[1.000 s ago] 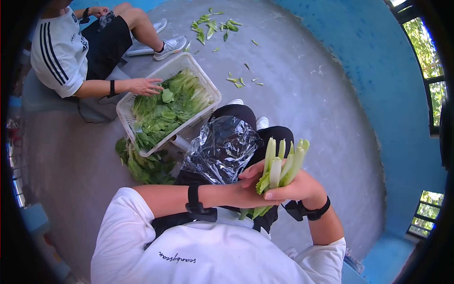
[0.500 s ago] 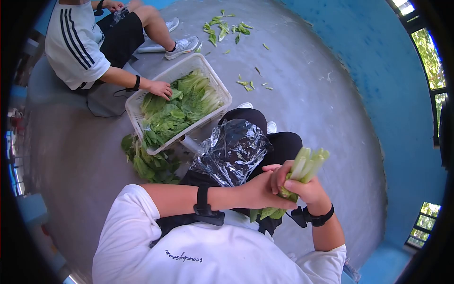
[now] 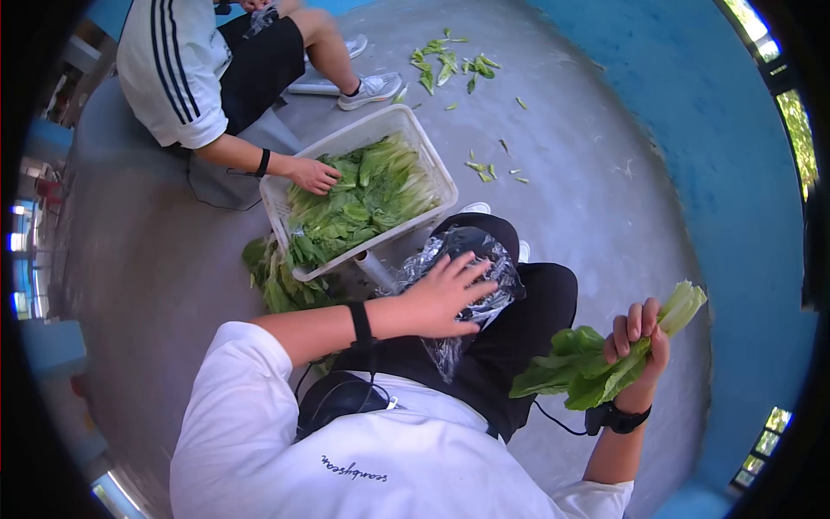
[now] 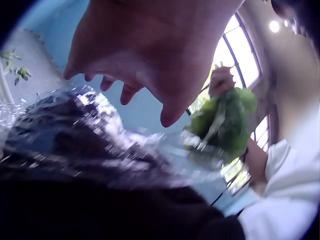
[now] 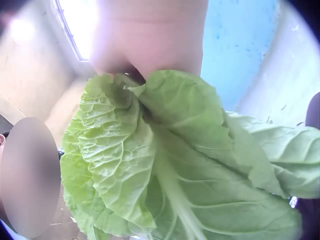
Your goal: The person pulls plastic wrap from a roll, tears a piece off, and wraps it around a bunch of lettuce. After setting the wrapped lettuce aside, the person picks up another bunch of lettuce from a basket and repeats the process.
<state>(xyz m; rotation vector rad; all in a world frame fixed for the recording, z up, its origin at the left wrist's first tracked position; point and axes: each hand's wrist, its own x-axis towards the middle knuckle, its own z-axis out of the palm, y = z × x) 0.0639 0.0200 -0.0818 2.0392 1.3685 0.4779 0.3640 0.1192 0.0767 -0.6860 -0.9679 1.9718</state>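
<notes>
My right hand grips a bunch of leafy greens at the right, pale stems pointing up and away, leaves hanging toward my lap. In the right wrist view the broad leaves spread below the hand. Over the crumpled clear plastic on my lap, my left hand is spread with its fingers apart. The left wrist view shows that hand above the plastic; whether it touches the plastic I cannot tell.
A white basket of leafy greens stands ahead, another person's hand in it. More greens lie beside the basket on the floor. Scattered leaves are farther off. A pale tube lies between the basket and my lap.
My left hand has left the greens and moved left over the plastic. My right hand has carried the greens to the right. The other person's hand has come down onto the basket's greens.
</notes>
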